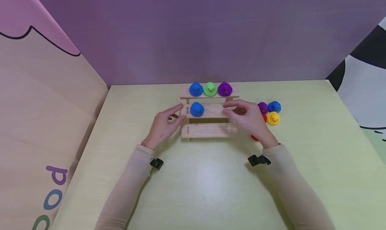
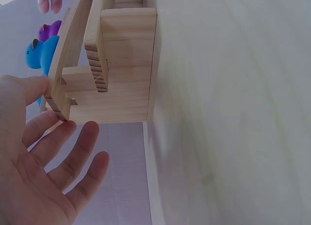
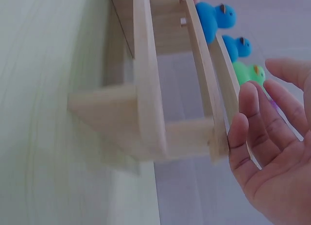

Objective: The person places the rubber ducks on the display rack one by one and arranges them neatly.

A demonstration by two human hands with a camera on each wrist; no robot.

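Note:
A wooden three-step display stand [image 1: 211,131] stands on the table. On its top step sit a blue duck [image 1: 196,89], a light-green duck [image 1: 210,89] and a purple duck [image 1: 224,89]. Another blue duck [image 1: 197,109] is on the left part of the middle step; the bottom step is bare. My left hand [image 1: 163,126] holds the left end of the middle step between thumb and fingers [image 2: 53,137]. Over the right end of that step is my right hand [image 1: 248,119], nothing between its thumb and fingers; its fingers [image 3: 238,137] lie beside the board's end.
Right of the stand, partly behind my right hand, are more ducks: a purple one [image 1: 263,107], a blue one [image 1: 274,106], a yellow one [image 1: 273,118] and red ones [image 1: 254,137]. A purple wall panel [image 1: 211,35] rises behind the table [image 1: 205,189].

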